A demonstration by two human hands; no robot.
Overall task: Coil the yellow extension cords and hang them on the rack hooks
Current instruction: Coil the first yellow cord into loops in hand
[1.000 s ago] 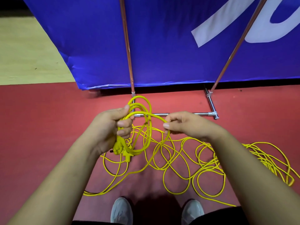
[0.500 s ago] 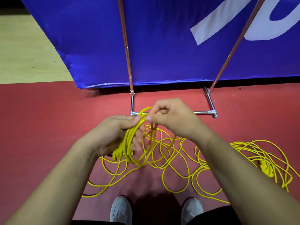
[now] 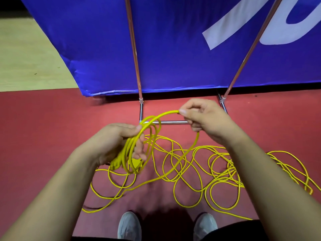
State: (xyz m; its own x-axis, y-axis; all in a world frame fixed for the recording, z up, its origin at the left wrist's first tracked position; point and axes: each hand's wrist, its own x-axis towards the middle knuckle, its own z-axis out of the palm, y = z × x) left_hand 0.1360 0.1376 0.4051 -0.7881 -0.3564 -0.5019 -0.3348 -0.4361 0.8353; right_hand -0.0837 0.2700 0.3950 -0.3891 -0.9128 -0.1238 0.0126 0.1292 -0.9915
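My left hand (image 3: 114, 143) grips a small coil of yellow extension cord (image 3: 139, 146), several loops with a yellow plug hanging at the bottom. My right hand (image 3: 205, 119) pinches the same cord a little to the right and higher, holding up an arc that runs from the coil to my fingers. From there the cord drops to a loose yellow tangle (image 3: 199, 167) spread over the red floor. The rack's metal base bar (image 3: 170, 122) and two slanted poles (image 3: 134, 49) stand just behind my hands; no hooks are in view.
A blue banner (image 3: 173, 40) stands behind the rack poles. More yellow cord is piled at the right (image 3: 286, 171). My two grey shoes (image 3: 129, 226) stand at the bottom edge, close to the loops. Pale wooden floor (image 3: 26, 54) lies at the far left.
My right hand laid a loop onto the coil in my left hand, then slid right and up along the cord, lifting a new arc. The coil has gained a loop.
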